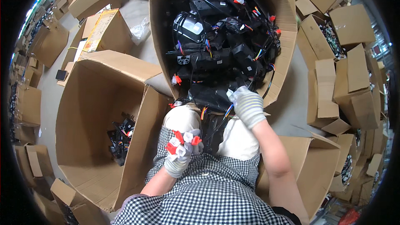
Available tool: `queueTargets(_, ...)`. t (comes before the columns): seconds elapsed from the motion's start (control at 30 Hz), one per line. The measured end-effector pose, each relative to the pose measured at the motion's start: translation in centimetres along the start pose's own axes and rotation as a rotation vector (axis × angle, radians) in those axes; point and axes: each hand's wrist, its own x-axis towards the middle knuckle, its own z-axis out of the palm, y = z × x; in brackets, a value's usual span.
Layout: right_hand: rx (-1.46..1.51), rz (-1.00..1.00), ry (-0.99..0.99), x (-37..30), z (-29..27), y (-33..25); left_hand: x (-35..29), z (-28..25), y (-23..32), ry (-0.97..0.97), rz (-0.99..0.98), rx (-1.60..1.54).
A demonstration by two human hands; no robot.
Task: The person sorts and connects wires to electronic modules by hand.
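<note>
My left hand [178,163], in a striped knit glove, is closed round a bunch of red and white plug connectors [181,141] above my lap. My right hand [248,107], gloved too, is pinched at the near rim of the large carton [283,58]. A white connector [229,93] shows at its fingertips, and coloured wires [228,111] hang just below. Inside that carton lie many black plastic parts [212,58] with thin cables and red or white plugs. Another black part [213,133] rests between my knees, partly hidden.
At my left stands a tall open carton [87,112] with a small heap of black pieces [121,139] at its bottom. Another open carton [318,171] is at my right. More cartons [329,87] surround me, and a clear plastic bag [141,31] lies on the floor.
</note>
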Motion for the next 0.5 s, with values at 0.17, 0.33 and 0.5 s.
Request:
queueTargets(0.17, 1.605, 0.283, 0.304, -1.7, 1.3, -0.3, -0.7, 6.2, -3.7, 0.040, 0.653, 1.468)
queueTargets(0.33, 1.568, 0.265, 0.188, -3.7, 10.1, 0.3, 1.4, -0.1, 0.3, -0.228, 0.585, 1.902)
queueTargets(0.5, 1.645, 0.332, 0.344, -8.3, 0.5, -3.5, 1.7, -2.0, 1.6, -0.193, 0.797, 2.343)
